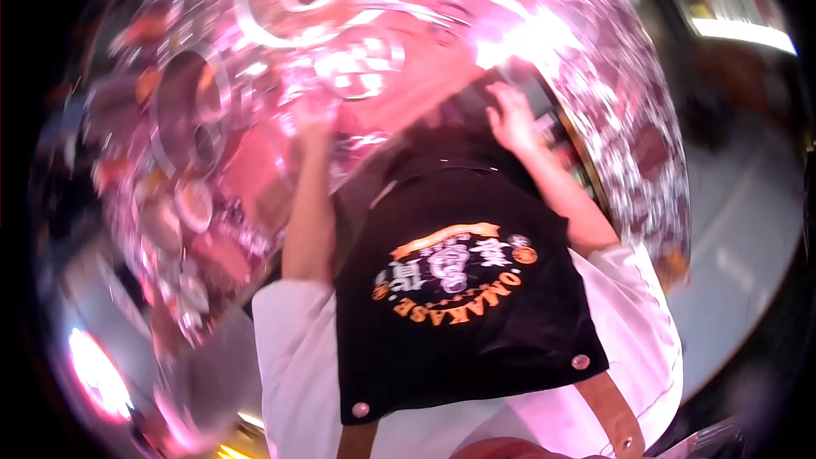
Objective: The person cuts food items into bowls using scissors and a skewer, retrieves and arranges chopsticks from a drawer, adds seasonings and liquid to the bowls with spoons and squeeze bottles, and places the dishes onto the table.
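Observation:
My left hand [313,115] is smeared by motion over the pink-lit counter, so its fingers cannot be made out. Shiny, clear-looking material is close around it, too blurred to name. Just beyond lies a round, glossy thing with bright white patches [361,68]. My right hand [512,115] is beside a dark, flat panel with a light edge [552,115], its fingers loosely bent and apart with nothing seen between them. Whether it touches the panel I cannot tell.
A large white ring shape [246,4] shows at the far side. Dark oval dishes [183,110] and a small pale round dish [194,206] stand on the left. Glittering, crinkled material [633,119] runs along the right. The black apron [467,340] fills the near middle.

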Demonstrator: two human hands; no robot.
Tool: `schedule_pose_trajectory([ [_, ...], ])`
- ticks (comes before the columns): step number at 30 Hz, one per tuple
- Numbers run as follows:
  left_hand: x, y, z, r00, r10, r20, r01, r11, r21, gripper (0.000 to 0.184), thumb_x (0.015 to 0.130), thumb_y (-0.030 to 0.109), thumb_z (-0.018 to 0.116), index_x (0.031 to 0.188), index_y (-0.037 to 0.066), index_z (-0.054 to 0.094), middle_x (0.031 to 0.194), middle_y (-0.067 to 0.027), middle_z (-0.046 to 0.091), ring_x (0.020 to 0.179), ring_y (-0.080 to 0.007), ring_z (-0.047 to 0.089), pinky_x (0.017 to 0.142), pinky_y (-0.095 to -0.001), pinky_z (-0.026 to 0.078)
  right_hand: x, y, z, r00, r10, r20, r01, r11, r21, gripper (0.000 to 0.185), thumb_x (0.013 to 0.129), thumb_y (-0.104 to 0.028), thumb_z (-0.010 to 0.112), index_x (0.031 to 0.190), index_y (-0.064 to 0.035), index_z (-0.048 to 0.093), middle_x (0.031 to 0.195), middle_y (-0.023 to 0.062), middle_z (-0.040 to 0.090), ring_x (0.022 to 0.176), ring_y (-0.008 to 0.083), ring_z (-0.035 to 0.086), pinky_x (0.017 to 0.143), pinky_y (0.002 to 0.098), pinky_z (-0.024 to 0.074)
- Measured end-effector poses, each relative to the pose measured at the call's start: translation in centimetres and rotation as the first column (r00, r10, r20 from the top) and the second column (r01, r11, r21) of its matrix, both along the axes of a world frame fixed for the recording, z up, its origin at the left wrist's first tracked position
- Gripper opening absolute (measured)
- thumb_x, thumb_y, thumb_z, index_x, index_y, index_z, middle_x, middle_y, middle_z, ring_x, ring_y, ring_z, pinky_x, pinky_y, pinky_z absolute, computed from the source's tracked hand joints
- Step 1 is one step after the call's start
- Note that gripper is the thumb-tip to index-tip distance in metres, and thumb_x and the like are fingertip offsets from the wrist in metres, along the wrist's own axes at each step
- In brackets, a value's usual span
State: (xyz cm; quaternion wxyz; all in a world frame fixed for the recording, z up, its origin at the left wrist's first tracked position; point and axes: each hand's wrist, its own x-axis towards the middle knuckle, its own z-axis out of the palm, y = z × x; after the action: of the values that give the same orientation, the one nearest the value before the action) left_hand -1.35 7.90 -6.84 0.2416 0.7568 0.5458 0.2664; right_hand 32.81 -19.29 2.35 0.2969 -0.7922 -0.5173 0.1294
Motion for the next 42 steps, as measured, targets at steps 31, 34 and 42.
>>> schedule_pose_trajectory([
  [31,3.9,-26.4,7.9,0.819,-0.527,0.226,0.557,0.638,-0.532,0.018,0.096,0.007,0.058,0.110,0.001,0.067,0.091,-0.0032,0.065,0.076,-0.0081,0.055,0.072,-0.0232,0.047,0.9,-24.8,-11.2,0.048,-0.998,0.026,0.890,0.031,-0.454,0.033,0.085,-0.022,0.059,0.110,-0.0020,0.064,0.113,0.0204,0.067,0.105,0.0333,0.065,0.095,0.0393,0.0495],
  [34,6.8,-28.5,8.3,0.796,-0.559,0.231,0.577,0.587,-0.569,0.017,0.095,0.007,0.059,0.109,0.001,0.068,0.088,-0.0021,0.064,0.075,-0.0074,0.054,0.071,-0.0229,0.046,2.2,-26.1,-12.0,0.080,-0.985,-0.154,0.844,0.149,-0.515,0.031,0.084,-0.024,0.061,0.107,-0.0043,0.069,0.112,0.0160,0.069,0.105,0.0341,0.065,0.095,0.0388,0.0490],
  [42,11.9,-32.0,9.4,0.769,-0.624,0.136,0.559,0.555,-0.616,0.016,0.095,0.008,0.060,0.107,0.002,0.069,0.085,-0.0015,0.063,0.072,-0.0072,0.054,0.068,-0.0233,0.046,3.0,-26.8,-14.1,0.083,-0.950,-0.302,0.789,0.247,-0.562,0.046,0.089,-0.038,0.053,0.111,0.0011,0.064,0.108,0.0275,0.067,0.100,0.0421,0.065,0.090,0.0442,0.0503],
])
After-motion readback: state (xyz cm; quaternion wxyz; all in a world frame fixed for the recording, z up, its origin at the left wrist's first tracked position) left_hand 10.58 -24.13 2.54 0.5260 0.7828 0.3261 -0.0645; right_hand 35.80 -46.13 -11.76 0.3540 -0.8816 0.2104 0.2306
